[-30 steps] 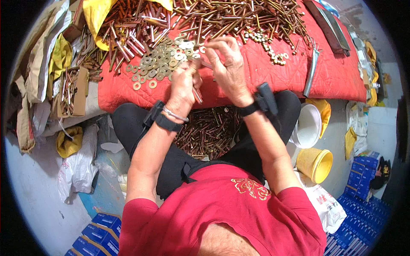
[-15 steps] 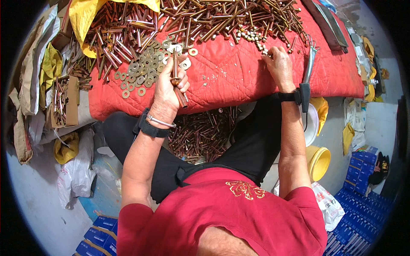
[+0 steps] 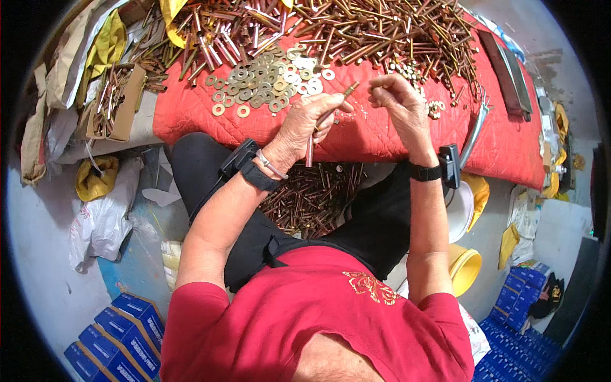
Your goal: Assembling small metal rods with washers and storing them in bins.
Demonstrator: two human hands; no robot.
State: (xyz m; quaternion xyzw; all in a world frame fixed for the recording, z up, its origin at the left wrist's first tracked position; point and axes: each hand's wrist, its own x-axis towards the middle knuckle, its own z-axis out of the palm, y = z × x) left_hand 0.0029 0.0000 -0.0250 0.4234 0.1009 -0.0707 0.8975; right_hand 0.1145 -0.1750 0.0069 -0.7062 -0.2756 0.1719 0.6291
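My left hand [image 3: 305, 124] is closed around a brassy anchor bolt [image 3: 310, 153], its threaded end slanting up to the right and its tube end pointing down out of the fist. Just right of the threaded end is my right hand [image 3: 404, 111], fingers bent and pinched together; whatever they hold is hidden. Both hands are above the red quilted cloth [image 3: 223, 137]. Beyond my left hand lies a spread of flat washers [image 3: 261, 79]. Small nuts [image 3: 407, 71] are heaped behind my right hand, with several more beside its wrist.
A large pile of bolts [image 3: 382, 32] covers the far side. At the right lies a dark metal bar [image 3: 506, 73]. A cardboard box [image 3: 130, 102] of bolts stands left. More bolts [image 3: 305, 204] lie below between my legs. A yellow bucket [image 3: 464, 270] and blue boxes [image 3: 121, 331] are on the floor.
My right hand has left the nuts and come toward my left hand. The left hand has moved right, away from the washers, with the bolt now tilted. The whole view has shifted.
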